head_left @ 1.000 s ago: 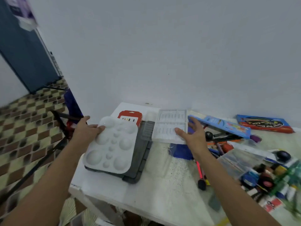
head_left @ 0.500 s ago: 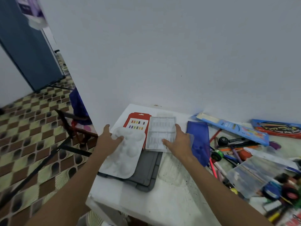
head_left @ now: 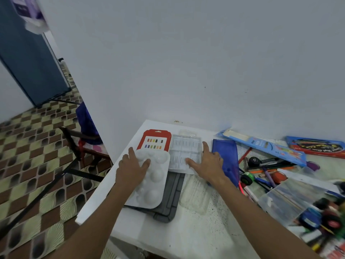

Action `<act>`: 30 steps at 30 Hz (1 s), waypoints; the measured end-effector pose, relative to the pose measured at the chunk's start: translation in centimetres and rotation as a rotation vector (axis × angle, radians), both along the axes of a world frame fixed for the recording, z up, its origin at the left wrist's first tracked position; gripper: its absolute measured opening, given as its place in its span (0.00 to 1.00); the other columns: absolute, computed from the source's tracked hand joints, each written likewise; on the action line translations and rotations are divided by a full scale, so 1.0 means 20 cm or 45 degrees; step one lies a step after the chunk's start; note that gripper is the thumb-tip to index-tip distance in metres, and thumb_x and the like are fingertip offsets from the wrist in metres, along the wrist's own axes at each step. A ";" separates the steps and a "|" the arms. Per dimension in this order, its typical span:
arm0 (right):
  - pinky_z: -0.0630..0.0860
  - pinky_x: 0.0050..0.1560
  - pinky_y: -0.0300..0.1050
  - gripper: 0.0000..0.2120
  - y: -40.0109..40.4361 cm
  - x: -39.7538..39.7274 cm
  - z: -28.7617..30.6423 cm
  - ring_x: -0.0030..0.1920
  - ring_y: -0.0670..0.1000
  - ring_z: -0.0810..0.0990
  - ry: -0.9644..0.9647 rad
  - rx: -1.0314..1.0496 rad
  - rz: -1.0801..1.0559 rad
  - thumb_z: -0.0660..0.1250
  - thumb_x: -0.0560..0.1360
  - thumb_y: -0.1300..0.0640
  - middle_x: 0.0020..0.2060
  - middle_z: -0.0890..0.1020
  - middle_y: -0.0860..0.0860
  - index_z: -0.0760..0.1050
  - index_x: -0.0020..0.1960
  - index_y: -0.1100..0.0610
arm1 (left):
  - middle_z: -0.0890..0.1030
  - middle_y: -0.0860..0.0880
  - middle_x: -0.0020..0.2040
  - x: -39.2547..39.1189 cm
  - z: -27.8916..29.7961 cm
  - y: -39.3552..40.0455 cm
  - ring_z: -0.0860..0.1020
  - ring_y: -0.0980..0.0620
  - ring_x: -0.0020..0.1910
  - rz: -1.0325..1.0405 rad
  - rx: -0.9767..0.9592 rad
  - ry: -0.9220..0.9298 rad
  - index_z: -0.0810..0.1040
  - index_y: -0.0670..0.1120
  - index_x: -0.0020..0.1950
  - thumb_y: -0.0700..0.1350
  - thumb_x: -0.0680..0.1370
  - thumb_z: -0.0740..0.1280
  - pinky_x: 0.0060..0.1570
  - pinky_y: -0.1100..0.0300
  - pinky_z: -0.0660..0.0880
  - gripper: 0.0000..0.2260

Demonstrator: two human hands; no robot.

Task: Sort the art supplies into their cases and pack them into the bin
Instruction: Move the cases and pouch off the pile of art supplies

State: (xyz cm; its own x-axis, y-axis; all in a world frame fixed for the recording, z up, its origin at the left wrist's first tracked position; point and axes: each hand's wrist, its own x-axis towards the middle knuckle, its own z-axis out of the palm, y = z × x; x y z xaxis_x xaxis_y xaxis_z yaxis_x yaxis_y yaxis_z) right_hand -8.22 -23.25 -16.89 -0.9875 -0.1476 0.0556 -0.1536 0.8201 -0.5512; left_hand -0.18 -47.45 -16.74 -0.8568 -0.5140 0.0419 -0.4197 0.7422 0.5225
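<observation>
Hands have both slid toward the top of the table since a second ago. Your left hand now lies with fingers spread flat on the white palette, left of centre, gripping nothing. Your right hand presses flat, fingers straight, on the clear blister tray, now beside the red card. Likely you are squaring the flat pieces; nothing is cased yet. Loose pens, the blue pouch and a clear box crowd the right side; no bin shows.

Printed lettering appears on the long light-blue box and on the red-bordered blue pack to its right, both beyond the blue pouch; all of it is too blurred to read.
</observation>
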 end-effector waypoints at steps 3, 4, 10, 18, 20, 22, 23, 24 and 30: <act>0.61 0.65 0.57 0.44 0.07 -0.01 -0.03 0.66 0.60 0.65 -0.004 -0.025 -0.012 0.62 0.73 0.33 0.63 0.73 0.59 0.48 0.77 0.53 | 0.71 0.43 0.66 -0.03 0.02 0.02 0.74 0.42 0.62 -0.037 -0.038 0.027 0.56 0.47 0.73 0.67 0.73 0.63 0.59 0.41 0.74 0.38; 0.61 0.64 0.56 0.43 0.11 -0.02 -0.04 0.65 0.60 0.65 -0.008 -0.027 -0.010 0.61 0.73 0.33 0.63 0.74 0.58 0.47 0.77 0.53 | 0.71 0.44 0.66 -0.04 0.02 0.04 0.74 0.42 0.62 -0.081 -0.030 0.058 0.56 0.47 0.73 0.66 0.72 0.64 0.59 0.42 0.74 0.38; 0.66 0.61 0.53 0.37 0.31 0.04 -0.07 0.63 0.59 0.69 0.143 0.076 0.025 0.60 0.77 0.40 0.61 0.75 0.59 0.52 0.77 0.57 | 0.72 0.42 0.66 -0.06 -0.05 0.12 0.75 0.41 0.60 -0.175 -0.208 0.008 0.58 0.45 0.72 0.66 0.72 0.64 0.58 0.44 0.75 0.37; 0.68 0.60 0.50 0.37 0.54 0.02 0.01 0.61 0.56 0.71 0.151 -0.207 0.050 0.65 0.76 0.45 0.62 0.74 0.57 0.51 0.78 0.55 | 0.59 0.41 0.76 -0.17 0.11 0.37 0.60 0.40 0.74 -0.306 -0.167 0.098 0.51 0.44 0.77 0.61 0.75 0.66 0.70 0.43 0.61 0.39; 0.70 0.57 0.48 0.38 0.65 -0.01 0.06 0.55 0.56 0.75 0.192 -0.260 -0.036 0.68 0.75 0.47 0.62 0.75 0.56 0.52 0.77 0.56 | 0.62 0.42 0.74 -0.24 0.16 0.51 0.63 0.42 0.72 -0.420 -0.036 0.171 0.52 0.45 0.77 0.57 0.75 0.67 0.69 0.47 0.62 0.38; 0.71 0.51 0.44 0.38 0.81 -0.04 0.11 0.50 0.57 0.78 0.218 -0.281 -0.138 0.71 0.74 0.51 0.61 0.76 0.57 0.54 0.77 0.57 | 0.63 0.44 0.74 -0.32 0.20 0.66 0.64 0.44 0.71 -0.546 0.050 0.190 0.51 0.46 0.77 0.55 0.75 0.69 0.68 0.50 0.63 0.38; 0.70 0.50 0.44 0.38 0.89 -0.05 0.13 0.50 0.59 0.79 0.214 -0.286 -0.199 0.71 0.73 0.52 0.61 0.76 0.57 0.55 0.76 0.57 | 0.64 0.44 0.74 -0.36 0.21 0.73 0.65 0.45 0.71 -0.625 0.078 0.193 0.51 0.46 0.78 0.54 0.75 0.69 0.67 0.52 0.64 0.38; 0.70 0.49 0.43 0.38 0.99 -0.04 0.15 0.52 0.59 0.78 0.207 -0.284 -0.260 0.72 0.73 0.53 0.61 0.76 0.58 0.56 0.76 0.57 | 0.65 0.44 0.74 -0.41 0.22 0.81 0.66 0.45 0.71 -0.707 0.101 0.196 0.52 0.46 0.78 0.52 0.75 0.70 0.67 0.54 0.64 0.38; 0.69 0.51 0.42 0.39 1.50 0.07 0.17 0.52 0.51 0.75 0.062 -0.356 -0.473 0.73 0.72 0.54 0.58 0.79 0.54 0.56 0.76 0.54 | 0.74 0.43 0.64 -0.71 0.23 1.16 0.75 0.43 0.58 -0.864 0.114 0.104 0.56 0.46 0.76 0.47 0.74 0.72 0.52 0.59 0.68 0.36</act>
State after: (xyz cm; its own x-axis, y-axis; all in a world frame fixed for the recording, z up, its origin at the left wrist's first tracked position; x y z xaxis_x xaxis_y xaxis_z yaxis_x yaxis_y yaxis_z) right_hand -6.83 6.80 -13.58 -0.9658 0.2431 0.0905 0.0913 0.6452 -0.7585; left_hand -14.39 -24.19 -12.14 -0.9862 0.1306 0.1022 0.1658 0.7791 0.6045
